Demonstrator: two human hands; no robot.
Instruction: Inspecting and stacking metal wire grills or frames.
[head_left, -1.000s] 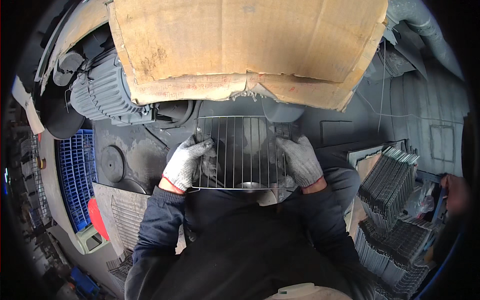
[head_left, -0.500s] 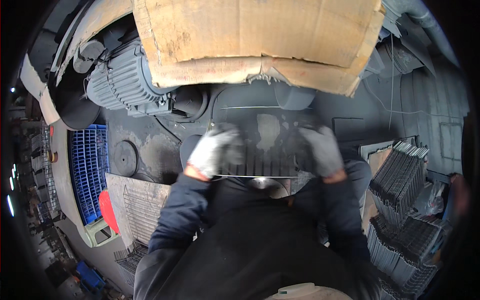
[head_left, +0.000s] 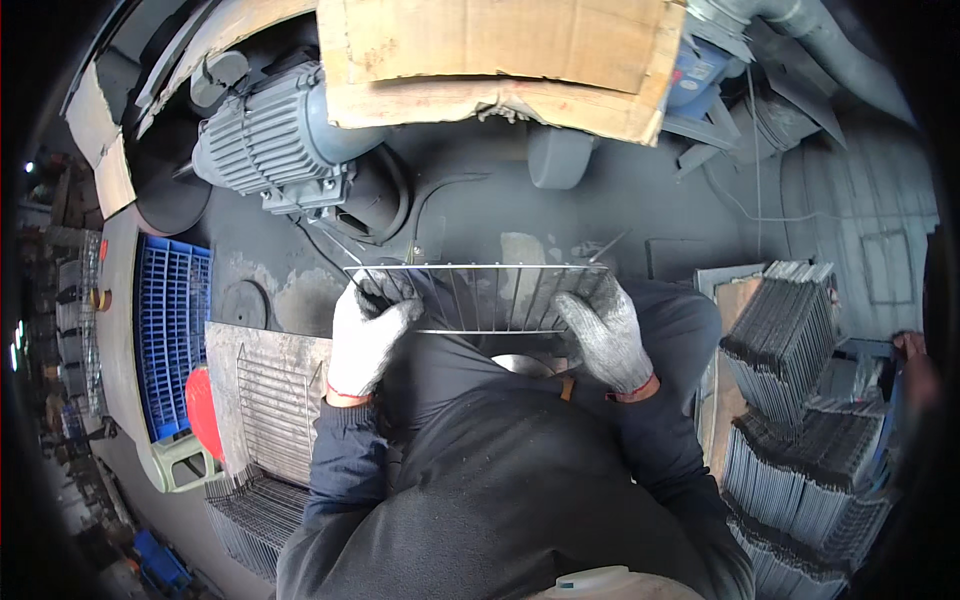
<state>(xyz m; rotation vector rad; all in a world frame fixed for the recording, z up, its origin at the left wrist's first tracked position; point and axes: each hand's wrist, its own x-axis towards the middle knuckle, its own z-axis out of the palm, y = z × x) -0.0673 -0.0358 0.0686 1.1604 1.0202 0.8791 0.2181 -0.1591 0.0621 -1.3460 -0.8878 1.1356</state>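
A wire rack (head_left: pixel 490 298) with thin parallel bars is held up in front of my lap, roughly level. My left hand (head_left: pixel 368 335), in a white work glove, is closed around its left end, thumb on the near side. At the opposite end my gloved right hand (head_left: pixel 604 335) grips the rack too, with the fingertips dark with grime. Below and behind the rack, part of a round metal piece (head_left: pixel 522 365) shows between my legs; the rest of it is hidden.
Stacked wire racks (head_left: pixel 785 335) stand at the right, with more piles below them. On the left, a flat board (head_left: pixel 225 395) carries another rack, beside a blue plastic crate (head_left: pixel 178 340). A ribbed motor (head_left: pixel 265 135) and hanging cardboard (head_left: pixel 490 60) lie ahead. Another person's hand (head_left: pixel 912 360) shows at far right.
Both hands were blurred in motion with the rack; now they hold it steady, clearly visible and a little farther from my body. The view has shifted slightly.
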